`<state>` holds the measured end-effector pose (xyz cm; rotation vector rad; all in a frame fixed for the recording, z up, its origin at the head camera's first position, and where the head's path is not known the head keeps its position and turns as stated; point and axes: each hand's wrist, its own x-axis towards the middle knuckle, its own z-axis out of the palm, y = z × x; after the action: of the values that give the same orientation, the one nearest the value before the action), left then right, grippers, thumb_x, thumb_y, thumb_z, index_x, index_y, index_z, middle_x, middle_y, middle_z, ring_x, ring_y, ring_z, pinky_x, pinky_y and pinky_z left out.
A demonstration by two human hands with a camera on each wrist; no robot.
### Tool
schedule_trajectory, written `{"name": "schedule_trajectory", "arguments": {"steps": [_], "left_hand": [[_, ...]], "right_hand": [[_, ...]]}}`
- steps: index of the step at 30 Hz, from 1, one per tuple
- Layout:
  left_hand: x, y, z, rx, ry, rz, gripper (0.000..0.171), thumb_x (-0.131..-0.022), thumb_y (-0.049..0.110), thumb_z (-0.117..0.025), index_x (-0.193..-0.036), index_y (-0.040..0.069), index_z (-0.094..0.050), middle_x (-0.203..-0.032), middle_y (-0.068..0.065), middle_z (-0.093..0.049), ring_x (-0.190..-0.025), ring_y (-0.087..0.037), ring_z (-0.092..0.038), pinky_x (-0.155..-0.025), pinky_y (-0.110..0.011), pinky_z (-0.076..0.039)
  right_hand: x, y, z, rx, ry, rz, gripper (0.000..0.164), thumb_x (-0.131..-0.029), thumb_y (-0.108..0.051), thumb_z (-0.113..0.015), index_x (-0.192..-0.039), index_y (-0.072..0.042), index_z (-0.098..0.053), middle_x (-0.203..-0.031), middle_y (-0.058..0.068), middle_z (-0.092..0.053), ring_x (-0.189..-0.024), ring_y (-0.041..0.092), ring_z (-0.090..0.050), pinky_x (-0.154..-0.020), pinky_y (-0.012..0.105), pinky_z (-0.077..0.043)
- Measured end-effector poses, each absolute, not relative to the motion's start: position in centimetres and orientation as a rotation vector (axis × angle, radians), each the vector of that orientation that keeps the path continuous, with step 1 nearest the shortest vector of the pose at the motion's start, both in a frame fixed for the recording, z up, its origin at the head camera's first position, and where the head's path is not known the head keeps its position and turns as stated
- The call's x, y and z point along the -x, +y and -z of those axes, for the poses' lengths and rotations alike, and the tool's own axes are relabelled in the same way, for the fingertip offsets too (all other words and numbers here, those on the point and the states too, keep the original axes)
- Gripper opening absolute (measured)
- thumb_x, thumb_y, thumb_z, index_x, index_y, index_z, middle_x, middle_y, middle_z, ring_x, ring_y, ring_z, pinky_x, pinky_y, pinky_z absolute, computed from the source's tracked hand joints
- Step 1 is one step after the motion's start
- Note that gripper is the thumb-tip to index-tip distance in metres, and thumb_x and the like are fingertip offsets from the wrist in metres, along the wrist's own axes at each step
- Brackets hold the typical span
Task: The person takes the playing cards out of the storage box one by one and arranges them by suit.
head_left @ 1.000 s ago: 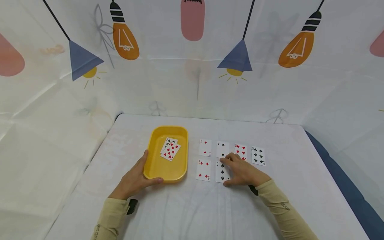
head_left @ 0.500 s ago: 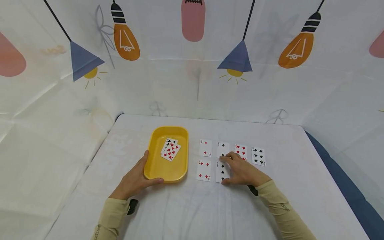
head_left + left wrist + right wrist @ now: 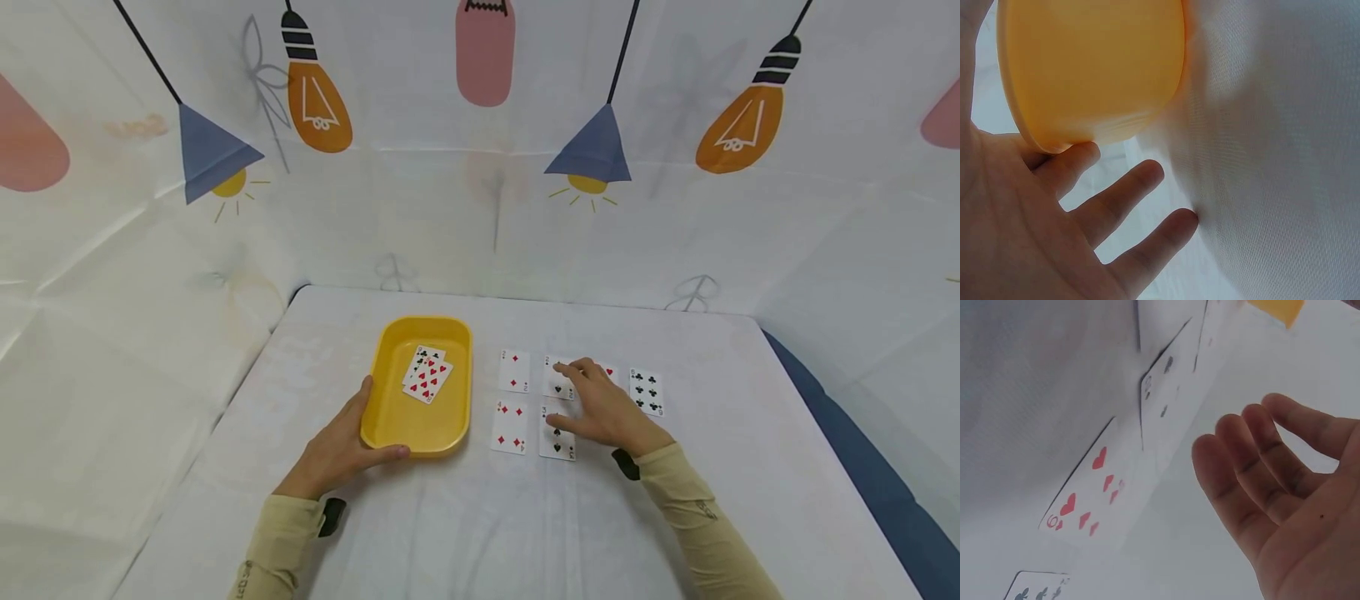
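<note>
My left hand (image 3: 335, 446) holds the yellow tray (image 3: 461, 421) at its near left corner, thumb along the near rim. In the left wrist view, a finger touches the outer wall below the rim while two other fingers stand apart from it. Two overlapping playing cards lie in the tray, a hearts card (image 3: 427, 381) over a clubs card (image 3: 417, 358). My right hand (image 3: 603, 412) hovers with nothing held over the spades cards. Below it are the two of spades (image 3: 555, 385) and a low spades card (image 3: 557, 446). It partly hides the six of hearts (image 3: 1088, 494).
Left of the spades lie the two of diamonds (image 3: 514, 371) and the four of diamonds (image 3: 509, 427). The six of clubs (image 3: 647, 392) lies at the row's right end. A white cloth (image 3: 450, 533) covers the table, and a printed curtain (image 3: 420, 217) hangs behind it.
My right hand has let go of the lower spades card and risen, moving slightly away from me, its thumb and fingers spread wider. The left hand and tray stay put.
</note>
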<state>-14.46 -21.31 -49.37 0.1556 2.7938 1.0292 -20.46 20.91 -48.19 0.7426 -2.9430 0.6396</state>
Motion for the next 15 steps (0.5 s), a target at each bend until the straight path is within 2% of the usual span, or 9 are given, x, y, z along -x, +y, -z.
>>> {"name": "schedule_trajectory", "arguments": {"steps": [7, 15], "left_hand": [[14.4, -21.3, 49.4, -0.151, 2.797, -1.025, 0.136, -0.072, 0.070, -0.080, -0.164, 0.013, 0.001, -0.169, -0.013, -0.014, -0.149, -0.037, -0.028, -0.114, -0.063, -0.030], [14.4, -21.3, 49.4, -0.157, 2.792, -1.044, 0.135, -0.072, 0.067, -0.081, -0.164, 0.013, 0.001, -0.169, -0.013, -0.014, -0.149, -0.037, -0.027, -0.115, -0.063, -0.028]], "right_hand": [[21.0, 20.4, 47.4, -0.612, -2.913, -0.674, 0.079, -0.086, -0.051, -0.077, -0.146, -0.008, -0.050, -0.133, 0.016, -0.049, -0.115, 0.033, -0.054, -0.084, 0.050, -0.056], [21.5, 19.6, 46.4, -0.437, -2.918, -0.701, 0.084, -0.086, -0.055, -0.074, -0.149, -0.007, -0.045, -0.138, 0.020, -0.045, -0.123, 0.036, -0.049, -0.086, 0.054, -0.054]]}}
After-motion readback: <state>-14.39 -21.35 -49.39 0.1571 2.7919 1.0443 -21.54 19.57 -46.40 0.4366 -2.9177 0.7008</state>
